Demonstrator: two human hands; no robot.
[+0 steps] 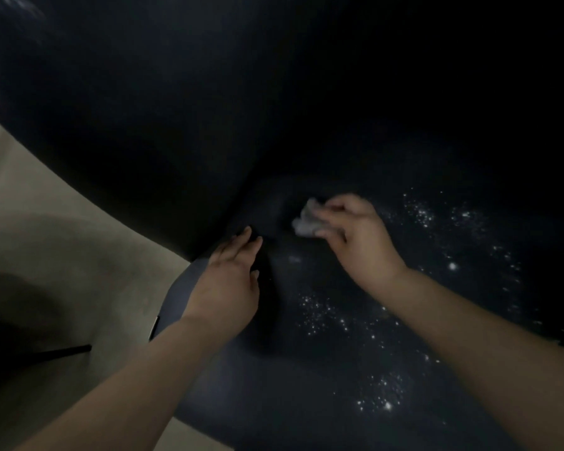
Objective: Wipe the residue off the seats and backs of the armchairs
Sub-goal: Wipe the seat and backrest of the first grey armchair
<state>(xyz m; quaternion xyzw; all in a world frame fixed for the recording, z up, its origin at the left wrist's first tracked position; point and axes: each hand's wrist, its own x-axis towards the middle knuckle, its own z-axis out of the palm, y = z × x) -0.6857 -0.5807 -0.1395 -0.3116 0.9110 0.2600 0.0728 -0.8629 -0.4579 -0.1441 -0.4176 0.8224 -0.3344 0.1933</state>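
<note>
Much of the dark armchair back (176, 109) lost in shadow, right hand (355, 236) gripping a blurred cloth (305, 222) on the seat (306, 369), left hand (232, 278) flat and open beside it, white residue (381, 398) specks scattered, pale floor (46, 206) at left.

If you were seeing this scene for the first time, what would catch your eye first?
The white specks of residue scattered across the dark armchair seat, thickest at centre and right, stand out at once. Next comes the right hand gripping a crumpled pale cloth near the seat's back corner. The left hand lies flat on the seat's left edge, beside the pale floor.
</note>
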